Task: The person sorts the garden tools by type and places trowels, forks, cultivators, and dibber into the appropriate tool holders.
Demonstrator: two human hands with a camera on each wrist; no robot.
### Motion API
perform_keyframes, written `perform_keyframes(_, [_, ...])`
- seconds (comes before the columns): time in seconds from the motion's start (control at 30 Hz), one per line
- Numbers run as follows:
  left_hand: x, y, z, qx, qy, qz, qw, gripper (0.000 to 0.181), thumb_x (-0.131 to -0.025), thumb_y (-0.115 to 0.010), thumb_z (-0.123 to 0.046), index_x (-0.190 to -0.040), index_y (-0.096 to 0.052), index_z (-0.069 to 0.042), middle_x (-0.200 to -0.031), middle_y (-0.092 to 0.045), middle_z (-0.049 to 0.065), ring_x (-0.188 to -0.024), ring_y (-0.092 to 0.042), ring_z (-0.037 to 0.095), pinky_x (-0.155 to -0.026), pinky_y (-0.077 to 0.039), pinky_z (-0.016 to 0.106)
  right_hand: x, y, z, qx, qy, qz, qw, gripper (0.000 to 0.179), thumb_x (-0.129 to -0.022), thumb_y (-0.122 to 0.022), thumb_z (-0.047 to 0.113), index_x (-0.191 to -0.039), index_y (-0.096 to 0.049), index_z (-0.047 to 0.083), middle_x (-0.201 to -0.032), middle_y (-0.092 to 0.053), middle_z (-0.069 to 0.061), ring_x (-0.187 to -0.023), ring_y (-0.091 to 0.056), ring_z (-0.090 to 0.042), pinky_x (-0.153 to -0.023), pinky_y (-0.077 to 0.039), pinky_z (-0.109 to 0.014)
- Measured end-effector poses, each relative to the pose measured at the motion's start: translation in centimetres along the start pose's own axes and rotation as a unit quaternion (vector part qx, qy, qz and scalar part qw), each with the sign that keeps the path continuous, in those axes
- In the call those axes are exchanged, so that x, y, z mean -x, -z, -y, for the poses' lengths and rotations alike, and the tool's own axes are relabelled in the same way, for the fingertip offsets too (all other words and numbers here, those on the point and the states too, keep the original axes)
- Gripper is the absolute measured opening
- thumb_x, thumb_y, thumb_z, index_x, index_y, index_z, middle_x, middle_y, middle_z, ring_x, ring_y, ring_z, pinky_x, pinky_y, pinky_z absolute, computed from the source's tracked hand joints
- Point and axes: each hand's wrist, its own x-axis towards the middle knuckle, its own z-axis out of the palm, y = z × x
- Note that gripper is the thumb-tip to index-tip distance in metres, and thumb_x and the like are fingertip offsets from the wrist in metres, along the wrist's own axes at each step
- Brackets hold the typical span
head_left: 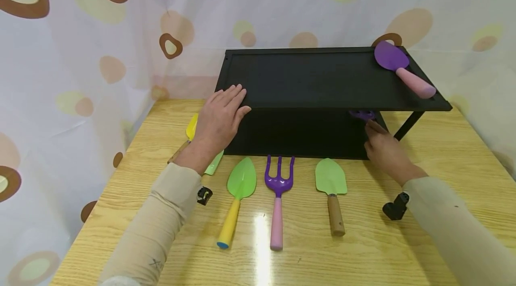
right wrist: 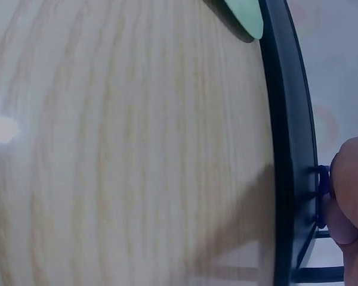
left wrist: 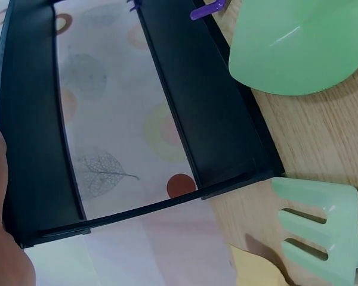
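Observation:
A black two-tier rack [head_left: 298, 78] stands on the table. My left hand [head_left: 219, 118] rests with extended fingers on the upper shelf's front left corner; its thumb edge shows in the left wrist view. Under the upper shelf's right end, my right hand [head_left: 384, 151] grips a small purple hand fork [head_left: 364, 115] by its handle, which is mostly covered by the fingers. Only the purple tines [right wrist: 322, 196] show beyond the hand in the right wrist view. A purple trowel [head_left: 392, 55] with a pink handle lies on the upper shelf's right end.
Before the rack lie a green trowel [head_left: 242, 178] with yellow handle, a purple fork [head_left: 279, 183] with pink handle and a light green shovel [head_left: 330, 176]. A slotted green tool [left wrist: 328, 226] and a yellow trowel [head_left: 192, 127] lie near my left wrist. Patterned cloth [head_left: 282, 8] hangs behind.

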Motion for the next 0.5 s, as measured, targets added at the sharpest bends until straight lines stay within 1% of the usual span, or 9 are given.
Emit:
perform_keyframes(0.1, [-0.1,0.3,-0.2,-0.009,-0.004,0.008,0.9999,0.052,-0.094,-0.034,-0.044,-0.135,-0.041,-0.014,-0.140,-0.041,0.002,-0.132,-0.034,0.015,-0.112,-0.022,0.032,0.2,-0.3,-0.3,0.000,-0.003,0.006,1.0000,0.044,-0.085,-0.044,-0.001,-0.126,-0.038,-0.017,-0.136,-0.033,-0.030,-0.117,-0.039,-0.047,-0.084,-0.042,-0.058])
perform_keyframes(0.23, [-0.3,0.7,-0.6,-0.023,-0.008,0.016,0.9996,0.048,-0.095,-0.036,-0.039,-0.134,-0.042,-0.012,-0.139,-0.043,0.004,-0.131,-0.035,0.017,-0.111,-0.024,0.034,0.4,-0.7,-0.7,-0.001,0.004,0.001,1.0000,0.045,-0.084,-0.044,-0.002,-0.125,-0.038,-0.018,-0.137,-0.031,-0.030,-0.120,-0.037,-0.046,-0.088,-0.040,-0.058])
perform_keyframes(0.4, [-0.2,1.0,-0.9,-0.027,-0.003,0.013,0.9995,0.047,-0.095,-0.038,-0.036,-0.133,-0.044,-0.010,-0.137,-0.045,0.006,-0.130,-0.038,0.019,-0.110,-0.027,0.036,0.3,-1.2,-1.1,0.000,0.014,-0.006,0.9999,0.046,-0.083,-0.044,-0.003,-0.125,-0.037,-0.019,-0.136,-0.032,-0.031,-0.119,-0.038,-0.046,-0.089,-0.039,-0.057])
perform_keyframes(0.5, [0.0,0.8,-0.9,-0.024,0.003,0.011,0.9996,0.048,-0.095,-0.038,-0.037,-0.133,-0.043,-0.010,-0.137,-0.044,0.006,-0.130,-0.037,0.019,-0.110,-0.026,0.035,0.4,-1.3,-0.9,0.000,0.019,-0.009,0.9998,0.045,-0.082,-0.044,-0.004,-0.124,-0.037,-0.020,-0.135,-0.032,-0.032,-0.119,-0.038,-0.046,-0.090,-0.039,-0.056])
